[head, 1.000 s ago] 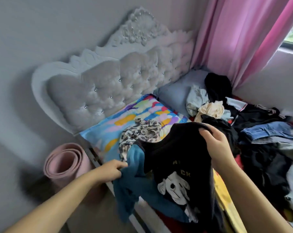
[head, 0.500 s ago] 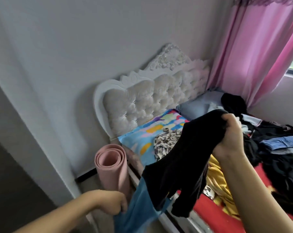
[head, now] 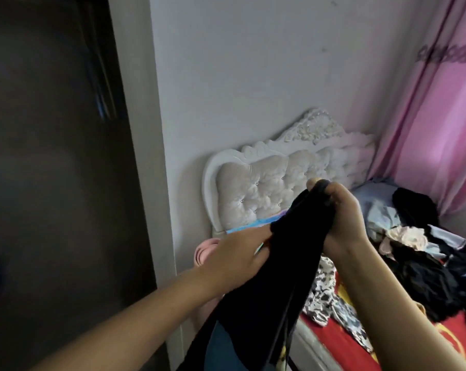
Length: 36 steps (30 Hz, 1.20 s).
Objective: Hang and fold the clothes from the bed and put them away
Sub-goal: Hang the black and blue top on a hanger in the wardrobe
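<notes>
A dark doorway or cupboard opening (head: pixel 52 183) fills the far left, blurred, contents indiscernible. Beside it stands a grey wall (head: pixel 253 76). The left hand (head: pixel 237 259) is raised in front of a rolled pink mat (head: pixel 203 253), fingers curled into the side of a black garment (head: pixel 274 285), gripping it at mid-height. The garment hangs between both hands, lifted clear of the bed and trailing down out of view at the bottom edge. The right hand (head: pixel 341 218) is higher, just right of the left, fist closed round the garment's bunched top edge, cloth emerging above the knuckles. Behind the hands stands a white tufted headboard (head: pixel 266 191). Below the right forearm a leopard-print item (head: pixel 325 295) lies on the red bed cover (head: pixel 341 341). Farther right, a heap of mixed clothes (head: pixel 427 253) lies on the bed, under a pink curtain (head: pixel 440 129).
</notes>
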Motion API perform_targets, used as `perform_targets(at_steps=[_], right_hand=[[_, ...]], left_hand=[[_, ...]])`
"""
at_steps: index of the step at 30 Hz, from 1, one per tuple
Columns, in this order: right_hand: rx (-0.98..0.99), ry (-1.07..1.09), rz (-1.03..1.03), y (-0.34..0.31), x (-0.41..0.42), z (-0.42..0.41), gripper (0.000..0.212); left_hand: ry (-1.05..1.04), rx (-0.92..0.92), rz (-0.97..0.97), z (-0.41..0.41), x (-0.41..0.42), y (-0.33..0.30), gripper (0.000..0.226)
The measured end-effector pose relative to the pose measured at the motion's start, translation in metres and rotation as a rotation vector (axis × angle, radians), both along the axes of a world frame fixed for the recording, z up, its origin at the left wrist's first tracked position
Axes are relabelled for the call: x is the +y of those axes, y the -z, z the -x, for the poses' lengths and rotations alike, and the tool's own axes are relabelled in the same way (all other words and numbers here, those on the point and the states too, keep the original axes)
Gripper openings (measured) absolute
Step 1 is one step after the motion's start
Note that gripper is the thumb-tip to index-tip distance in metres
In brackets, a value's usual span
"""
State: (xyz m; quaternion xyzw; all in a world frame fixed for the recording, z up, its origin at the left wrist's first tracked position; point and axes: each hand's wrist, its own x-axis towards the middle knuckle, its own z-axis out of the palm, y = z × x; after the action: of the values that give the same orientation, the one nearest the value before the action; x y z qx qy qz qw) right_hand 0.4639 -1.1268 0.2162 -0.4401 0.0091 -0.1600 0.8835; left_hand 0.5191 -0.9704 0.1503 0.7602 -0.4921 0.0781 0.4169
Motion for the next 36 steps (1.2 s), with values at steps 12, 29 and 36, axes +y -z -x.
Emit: perform_targets(at_steps=[12, 29, 36], right_hand=[[0.301, -0.269, 0.066, 0.028, 0.104, -0.011, 0.021], [0.080, -0.421, 0.493, 0.027, 0.289, -0.062, 0.025], [-0.021, -0.247, 0.913, 0.030, 0.355, -0.111, 0.018]], left_hand=[[-0.288, 0.040, -0.097, 0.088, 0.093, -0.001, 0.061], [-0.651, 0.320, 0.441, 0.053, 0.268, -0.051, 0.020], [-0.646, 0.338, 0.211, -0.006, 0.352, -0.056, 0.022]])
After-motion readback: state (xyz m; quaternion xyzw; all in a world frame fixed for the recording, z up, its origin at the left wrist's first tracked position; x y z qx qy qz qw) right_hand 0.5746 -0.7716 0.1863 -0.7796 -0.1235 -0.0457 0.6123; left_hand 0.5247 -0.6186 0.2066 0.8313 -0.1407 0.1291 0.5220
